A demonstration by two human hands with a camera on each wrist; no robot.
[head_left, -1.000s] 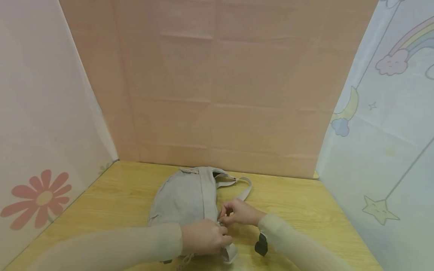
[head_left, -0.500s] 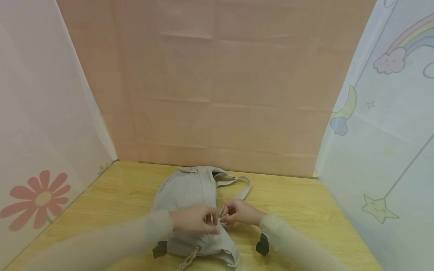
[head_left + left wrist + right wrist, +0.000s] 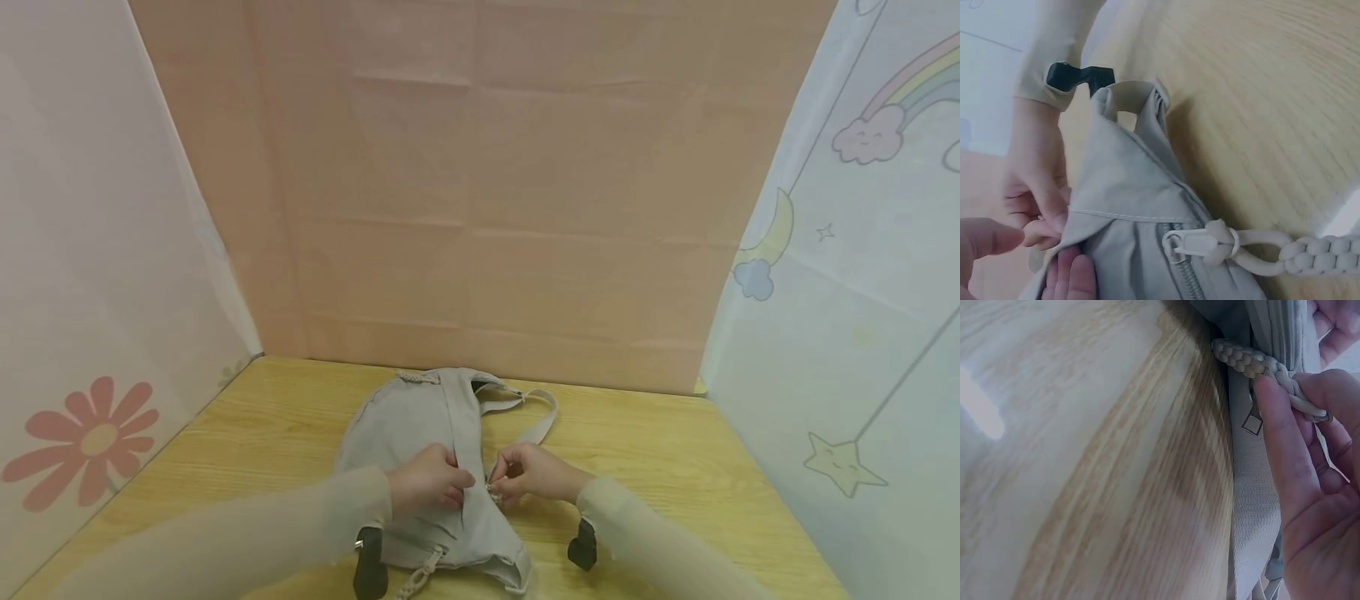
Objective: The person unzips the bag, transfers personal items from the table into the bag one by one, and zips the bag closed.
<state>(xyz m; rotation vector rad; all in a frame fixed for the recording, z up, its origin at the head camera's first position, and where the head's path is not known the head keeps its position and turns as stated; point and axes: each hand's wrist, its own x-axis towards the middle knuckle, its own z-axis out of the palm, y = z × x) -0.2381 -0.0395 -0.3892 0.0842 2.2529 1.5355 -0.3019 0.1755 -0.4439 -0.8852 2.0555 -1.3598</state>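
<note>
A grey fabric bag [image 3: 405,425] lies on the wooden table, its strap [image 3: 543,421] looping out on the right. My left hand [image 3: 427,479] grips the bag's side panel. In the left wrist view its fingers [image 3: 1072,275] are tucked into a fold of the fabric, with the thumb on the outer side. Across from it, my right hand [image 3: 536,472] pinches a braided cord zipper pull [image 3: 1244,359] between thumb and fingers at the bag's right side. Another zipper pull [image 3: 1194,242] with a braided cord [image 3: 1325,255] hangs from the bag's near end.
Table [image 3: 637,433] surface surrounds the bag. An orange-brown sheet [image 3: 480,208] stands behind it, with patterned white walls at left [image 3: 97,250] and right [image 3: 862,333]. Dark mounts [image 3: 582,546] sit at both cuffs.
My left hand has moved from the bag's near right corner up and left onto its side panel, uncovering the near end. The right hand has stayed at the zipper pull.
</note>
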